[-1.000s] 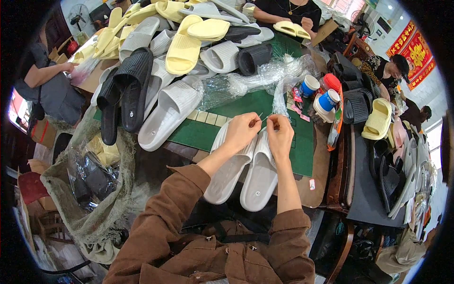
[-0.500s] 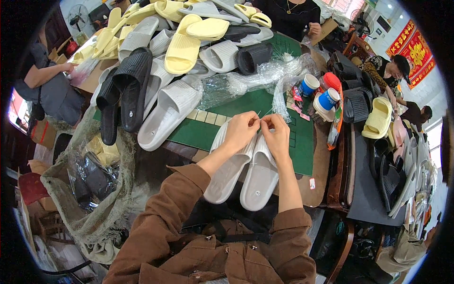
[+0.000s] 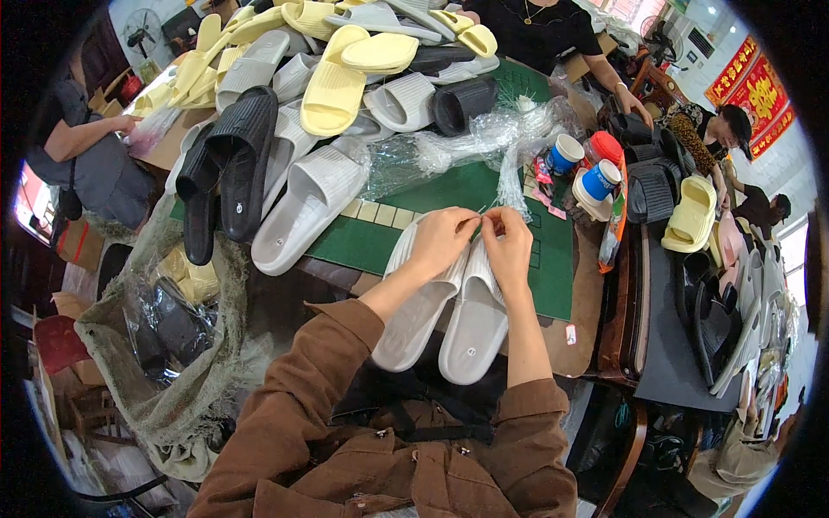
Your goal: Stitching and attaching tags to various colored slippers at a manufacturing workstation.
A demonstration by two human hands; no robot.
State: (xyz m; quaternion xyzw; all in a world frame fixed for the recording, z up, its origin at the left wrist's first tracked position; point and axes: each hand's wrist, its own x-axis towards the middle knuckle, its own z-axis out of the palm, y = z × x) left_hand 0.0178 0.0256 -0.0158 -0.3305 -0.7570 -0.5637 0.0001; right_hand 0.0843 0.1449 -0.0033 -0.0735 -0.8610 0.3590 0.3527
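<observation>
A pair of light grey slide slippers stands side by side in front of me, the left slipper [image 3: 410, 324] and the right slipper [image 3: 475, 332], toes away from me. Over their straps, my left hand [image 3: 442, 246] and my right hand [image 3: 511, 250] meet, thumbs and fingertips pinched together. A thin pale strand [image 3: 486, 209] shows at the fingertips of both hands; most of it is hidden by the fingers. Beyond the hands lies a bundle of clear thin plastic strands [image 3: 466, 147] on the green mat [image 3: 553, 285].
Left of the mat rises a heap of yellow, grey and black slippers, with a grey slipper [image 3: 306, 211] nearest. Two paper cups [image 3: 599, 181] and a red lid [image 3: 604, 148] stand to the right. An open sack [image 3: 220, 345] holds wrapped slippers. Co-workers are around the table.
My hands stay over the slippers, with the fingertips shifted slightly. Across the table, a co-worker's arm has reached out toward the black slippers at the right.
</observation>
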